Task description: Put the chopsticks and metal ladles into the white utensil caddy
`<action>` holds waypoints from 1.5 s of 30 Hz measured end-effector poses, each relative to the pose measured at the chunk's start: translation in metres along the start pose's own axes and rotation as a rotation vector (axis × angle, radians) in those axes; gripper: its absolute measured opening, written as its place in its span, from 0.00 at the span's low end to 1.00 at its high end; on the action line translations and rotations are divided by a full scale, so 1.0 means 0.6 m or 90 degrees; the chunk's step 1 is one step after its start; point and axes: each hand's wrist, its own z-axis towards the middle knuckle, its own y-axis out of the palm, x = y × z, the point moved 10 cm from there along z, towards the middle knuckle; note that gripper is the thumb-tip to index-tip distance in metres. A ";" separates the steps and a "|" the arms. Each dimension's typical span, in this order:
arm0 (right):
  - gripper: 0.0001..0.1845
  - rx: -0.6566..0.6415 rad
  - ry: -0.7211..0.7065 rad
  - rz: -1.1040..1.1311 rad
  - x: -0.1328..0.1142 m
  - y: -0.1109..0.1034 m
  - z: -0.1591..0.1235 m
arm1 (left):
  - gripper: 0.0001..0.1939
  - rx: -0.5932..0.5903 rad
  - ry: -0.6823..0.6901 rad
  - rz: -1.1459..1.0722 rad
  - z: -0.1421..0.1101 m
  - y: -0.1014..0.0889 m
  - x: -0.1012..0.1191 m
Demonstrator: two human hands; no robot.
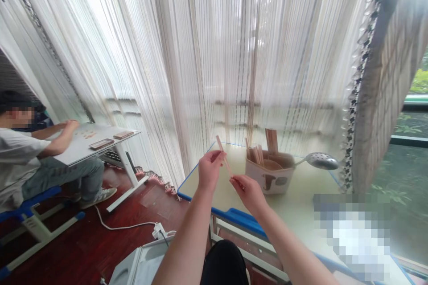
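Both my hands are raised over the near left part of a pale table [301, 205] with a blue edge. My left hand [210, 170] pinches the upper part of a thin wooden stick [223, 155], and my right hand [246, 190] pinches its lower end. The stick slants up to the left between them. Just right of my hands stands a white holder [270, 177] filled with several wooden sticks and wooden utensils. A metal skimmer ladle [321, 160] sticks out of it to the right.
Sheer striped curtains [214, 53] hang close behind the table. At the left another person [30, 160] sits at a white desk [90, 140] with small objects on it. A white cable and power strip [157, 230] lie on the red wooden floor. A blurred patch covers the table's right side.
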 end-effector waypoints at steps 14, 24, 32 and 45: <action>0.07 -0.148 0.102 -0.167 -0.009 -0.159 0.019 | 0.16 -0.081 0.075 0.030 -0.015 0.110 0.050; 0.19 0.083 -0.025 -0.143 -0.150 -0.313 0.197 | 0.14 -0.079 0.199 0.091 0.039 0.158 0.115; 0.10 0.015 -0.129 -0.208 -0.208 -0.291 0.280 | 0.11 -0.029 0.276 0.167 0.063 0.168 0.131; 0.07 -0.029 -0.099 -0.252 -0.139 -0.250 0.310 | 0.11 -0.036 0.276 0.179 0.099 0.187 0.089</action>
